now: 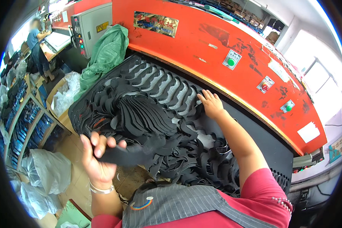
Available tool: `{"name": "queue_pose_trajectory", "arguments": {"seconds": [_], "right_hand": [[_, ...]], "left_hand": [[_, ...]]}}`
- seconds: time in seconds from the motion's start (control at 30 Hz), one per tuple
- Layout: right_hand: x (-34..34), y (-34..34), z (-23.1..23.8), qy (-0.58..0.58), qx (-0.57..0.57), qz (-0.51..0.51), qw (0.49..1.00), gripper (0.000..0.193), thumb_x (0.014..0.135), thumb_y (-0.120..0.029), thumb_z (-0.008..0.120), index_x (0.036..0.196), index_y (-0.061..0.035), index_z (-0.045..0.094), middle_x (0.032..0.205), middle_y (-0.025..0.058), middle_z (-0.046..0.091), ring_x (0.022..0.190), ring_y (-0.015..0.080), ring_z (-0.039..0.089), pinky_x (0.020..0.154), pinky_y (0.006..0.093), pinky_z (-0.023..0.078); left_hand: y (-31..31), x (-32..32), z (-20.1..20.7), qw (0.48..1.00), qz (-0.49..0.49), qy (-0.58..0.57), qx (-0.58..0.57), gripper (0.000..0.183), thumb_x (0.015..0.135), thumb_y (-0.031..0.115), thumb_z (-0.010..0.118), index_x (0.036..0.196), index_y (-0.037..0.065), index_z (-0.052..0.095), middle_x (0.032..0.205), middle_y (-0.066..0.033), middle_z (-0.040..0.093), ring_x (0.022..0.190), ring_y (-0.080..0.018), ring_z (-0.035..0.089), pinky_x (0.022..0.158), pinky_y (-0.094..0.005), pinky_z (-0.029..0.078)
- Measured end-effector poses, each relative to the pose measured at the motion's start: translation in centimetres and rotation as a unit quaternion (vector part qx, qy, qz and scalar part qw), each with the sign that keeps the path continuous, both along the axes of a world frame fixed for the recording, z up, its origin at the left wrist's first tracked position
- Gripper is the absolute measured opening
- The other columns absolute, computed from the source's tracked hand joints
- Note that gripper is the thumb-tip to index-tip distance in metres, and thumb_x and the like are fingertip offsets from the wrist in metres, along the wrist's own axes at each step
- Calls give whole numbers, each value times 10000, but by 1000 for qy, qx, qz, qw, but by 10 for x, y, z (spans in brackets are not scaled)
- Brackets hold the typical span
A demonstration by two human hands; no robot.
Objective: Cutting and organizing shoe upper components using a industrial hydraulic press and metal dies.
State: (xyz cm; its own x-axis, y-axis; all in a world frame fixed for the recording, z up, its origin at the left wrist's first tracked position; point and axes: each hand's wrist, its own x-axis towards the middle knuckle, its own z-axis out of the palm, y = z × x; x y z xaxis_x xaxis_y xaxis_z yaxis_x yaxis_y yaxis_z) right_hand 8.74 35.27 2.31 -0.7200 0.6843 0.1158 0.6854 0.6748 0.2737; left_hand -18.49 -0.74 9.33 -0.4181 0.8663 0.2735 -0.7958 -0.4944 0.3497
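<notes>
My left hand (98, 161) is raised at the near left of the machine bed, thumb and fingers closed on a curved black cut piece (127, 155), which is blurred by motion. My right hand (211, 103) reaches to the far side of the bed, fingers stretched out and touching the edge of a cut black sheet (155, 81) with wavy openings. Between my hands lies a fanned stack of curved black pieces (142, 117). Loose black scraps (178, 161) are heaped nearer to me, with grey surface showing through gaps.
A large red machine (186, 36) with a green button (231, 62) and a red button (265, 87) stands behind the black bed (250, 127). Green sacking (106, 47) hangs at its left corner. A rack (28, 117), plastic bags (51, 171) and a distant person (36, 45) are at left.
</notes>
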Motion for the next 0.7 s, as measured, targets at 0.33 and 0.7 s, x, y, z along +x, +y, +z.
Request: {"name": "queue_pose_trajectory", "arguments": {"seconds": [0.33,0.7], "right_hand": [[7,-91,2,-142,-153,109,972,199,795,-179,545,932,-36,536,780,148,665,680,321,673,558,429,535],[27,-224,94,537,-300,-2,789,264,946,-97,549,1201,-38,588,799,32,593,623,90,543,570,243,463]], "left_hand": [[-36,12,-22,997,-39,-7,-62,395,1010,461,351,869,118,485,619,23,455,876,-232,588,924,-578,473],[3,15,-21,995,2,7,-97,344,988,425,447,948,106,568,708,11,493,964,-244,609,1002,-554,412]]}}
